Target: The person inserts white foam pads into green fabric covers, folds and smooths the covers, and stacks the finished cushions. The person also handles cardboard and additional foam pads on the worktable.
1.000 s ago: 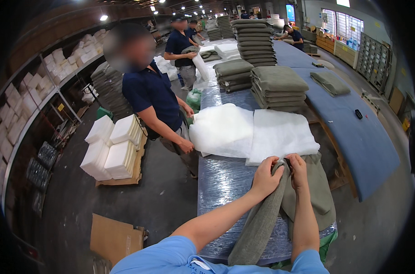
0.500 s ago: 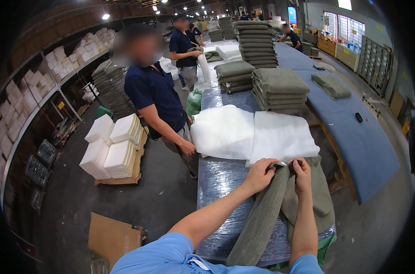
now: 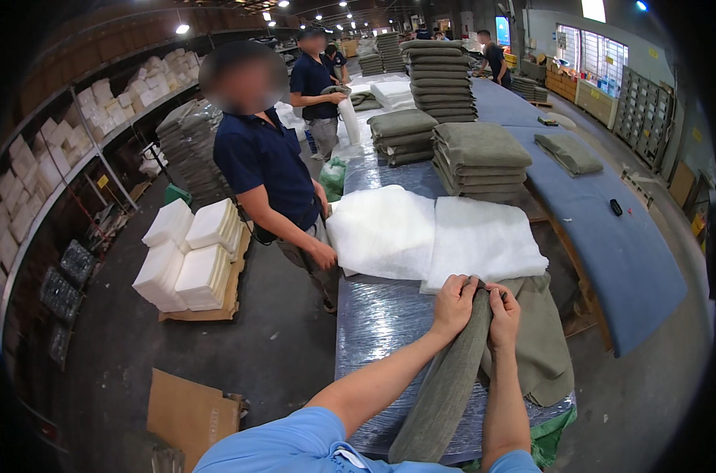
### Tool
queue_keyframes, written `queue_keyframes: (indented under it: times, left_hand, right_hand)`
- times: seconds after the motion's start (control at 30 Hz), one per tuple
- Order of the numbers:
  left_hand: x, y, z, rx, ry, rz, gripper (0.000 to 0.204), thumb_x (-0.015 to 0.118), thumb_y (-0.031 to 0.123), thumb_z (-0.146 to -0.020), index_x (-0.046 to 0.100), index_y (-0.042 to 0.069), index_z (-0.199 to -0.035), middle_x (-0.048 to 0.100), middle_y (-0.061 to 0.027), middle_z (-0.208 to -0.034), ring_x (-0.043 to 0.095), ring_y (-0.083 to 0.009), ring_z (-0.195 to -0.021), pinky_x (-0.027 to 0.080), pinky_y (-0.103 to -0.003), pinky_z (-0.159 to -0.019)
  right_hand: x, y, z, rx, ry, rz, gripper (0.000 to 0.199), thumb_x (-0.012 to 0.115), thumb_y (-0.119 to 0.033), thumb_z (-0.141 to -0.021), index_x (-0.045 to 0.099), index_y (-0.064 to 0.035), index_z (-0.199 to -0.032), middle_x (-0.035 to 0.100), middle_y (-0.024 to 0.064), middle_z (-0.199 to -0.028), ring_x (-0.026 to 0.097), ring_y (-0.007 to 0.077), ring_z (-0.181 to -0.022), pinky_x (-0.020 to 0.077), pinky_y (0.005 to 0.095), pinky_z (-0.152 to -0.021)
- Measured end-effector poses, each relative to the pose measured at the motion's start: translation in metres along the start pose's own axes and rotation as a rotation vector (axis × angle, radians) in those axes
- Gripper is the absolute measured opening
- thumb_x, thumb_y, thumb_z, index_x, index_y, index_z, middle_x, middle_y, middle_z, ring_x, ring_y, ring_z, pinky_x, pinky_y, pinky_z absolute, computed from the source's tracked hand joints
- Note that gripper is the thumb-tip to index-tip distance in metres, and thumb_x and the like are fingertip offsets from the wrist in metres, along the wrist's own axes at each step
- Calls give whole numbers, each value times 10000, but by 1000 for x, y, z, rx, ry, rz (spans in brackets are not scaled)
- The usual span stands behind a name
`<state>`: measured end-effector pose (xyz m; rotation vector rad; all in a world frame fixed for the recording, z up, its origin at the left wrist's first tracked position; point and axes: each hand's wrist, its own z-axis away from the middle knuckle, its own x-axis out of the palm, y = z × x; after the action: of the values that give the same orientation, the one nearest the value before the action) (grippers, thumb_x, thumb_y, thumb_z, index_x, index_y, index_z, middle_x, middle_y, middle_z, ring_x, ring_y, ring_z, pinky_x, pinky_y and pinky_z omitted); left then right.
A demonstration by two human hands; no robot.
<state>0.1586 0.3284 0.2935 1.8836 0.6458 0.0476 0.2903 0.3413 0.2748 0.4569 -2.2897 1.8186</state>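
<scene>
Head view: left hand point(image 3: 455, 306) and right hand point(image 3: 503, 317) pinch the far end of a grey-green cloth point(image 3: 446, 386) between them, its length running back toward the blue shirt point(image 3: 291, 443) over the shiny tabletop point(image 3: 373, 323).

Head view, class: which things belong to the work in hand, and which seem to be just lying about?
Work in hand, judging by touch and nearness:
- grey-green cloth, gripped by the left hand and right hand
- probably the white sheets just beyond

Apparently lying about:
- brown cardboard on the floor
- small black object on the blue surface
</scene>
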Motion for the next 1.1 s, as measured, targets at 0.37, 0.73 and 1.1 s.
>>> queue_keyframes:
  times: [0.37,0.73,1.1]
  left_hand:
    - [2,-12,-24,221,-61,-154,409,534,376,-1086,592,23,-889,633,-206,-758,637,-425,-721,489,-476,-637]
    - [6,-21,-41,329,-187,-236,355,533,358,-1078,600,54,-907,648,-200,-744,653,-428,-721,496,-496,-623]
    - [-3,-26,-50,1,-434,24,425,585,428,-1061,640,34,-911,640,-99,-754,626,-226,-734,487,-366,-677]
  right_hand:
    - [2,1,-2,29,53,80,213,648,-187,-1043,671,-26,-905,602,-74,-812,490,23,-752,396,206,-684]
    - [1,0,-10,52,67,156,297,675,-188,-1002,577,-55,-755,509,-88,-731,416,25,-689,341,234,-615]
    - [3,0,-7,-43,81,176,213,654,-175,-1031,707,13,-946,608,-42,-803,543,58,-817,441,238,-742]
